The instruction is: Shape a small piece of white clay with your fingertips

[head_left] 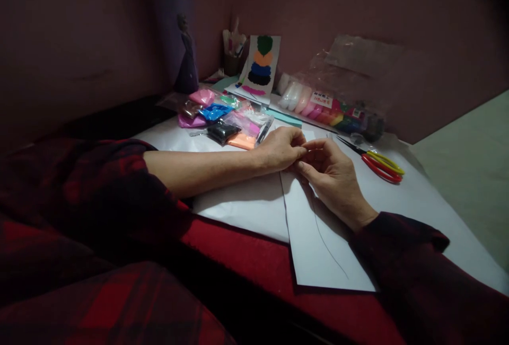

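My left hand [283, 149] and my right hand [332, 175] meet at the fingertips above a white sheet of paper [330, 260]. The fingers of both are closed in a pinch. Whatever lies between them is too small or too hidden to name. A thin curved dark line runs down the sheet below my right hand. Close to my left wrist lie small packets of coloured clay, among them a black packet [223, 132] and an orange packet [242, 141]. A dark pen [264, 130] rests beside them. Scissors with red and yellow handles [382, 167] lie right of my right hand.
A clear bag of many-coloured clay [324, 104] stands against the wall. Left of it leans a card with painted colour patches [260, 64], before a cup of tools [233, 61]. White paper [242, 204] covers the table, over a red cloth [246, 255] at the near edge.
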Motion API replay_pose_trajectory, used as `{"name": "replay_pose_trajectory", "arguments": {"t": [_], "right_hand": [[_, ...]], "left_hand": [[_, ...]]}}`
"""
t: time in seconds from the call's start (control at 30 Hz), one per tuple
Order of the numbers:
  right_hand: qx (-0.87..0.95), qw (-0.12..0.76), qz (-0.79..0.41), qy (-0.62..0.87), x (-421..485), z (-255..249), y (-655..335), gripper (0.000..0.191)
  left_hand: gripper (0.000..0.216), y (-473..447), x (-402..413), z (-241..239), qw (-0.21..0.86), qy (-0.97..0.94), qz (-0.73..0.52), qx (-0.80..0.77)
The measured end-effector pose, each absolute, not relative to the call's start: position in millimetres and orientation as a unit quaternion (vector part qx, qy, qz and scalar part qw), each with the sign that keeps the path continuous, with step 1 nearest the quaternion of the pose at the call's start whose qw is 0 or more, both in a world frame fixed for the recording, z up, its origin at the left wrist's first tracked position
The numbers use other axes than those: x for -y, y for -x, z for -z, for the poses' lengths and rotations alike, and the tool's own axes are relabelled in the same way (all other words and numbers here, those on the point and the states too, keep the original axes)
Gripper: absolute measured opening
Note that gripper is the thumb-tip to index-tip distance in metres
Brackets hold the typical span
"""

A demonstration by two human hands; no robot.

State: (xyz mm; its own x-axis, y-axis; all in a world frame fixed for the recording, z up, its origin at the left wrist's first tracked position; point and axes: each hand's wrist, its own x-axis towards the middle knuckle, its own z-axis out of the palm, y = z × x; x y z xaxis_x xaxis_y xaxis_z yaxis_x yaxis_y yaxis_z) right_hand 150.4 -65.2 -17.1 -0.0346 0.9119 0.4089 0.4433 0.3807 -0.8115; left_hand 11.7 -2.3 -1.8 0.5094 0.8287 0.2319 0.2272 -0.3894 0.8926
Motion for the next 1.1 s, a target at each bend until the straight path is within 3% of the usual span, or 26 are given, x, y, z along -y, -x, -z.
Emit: {"name": "replay_pose_trajectory", "arguments": {"t": [1.1], "right_hand": [[0.674,0.489,-0.26,0.489,64.3,15.5,-147.7,0.022]], "left_hand": [[0.006,-12.3,1.6,2.8,0.438,-0.753,-0.345,-0.348]]}}
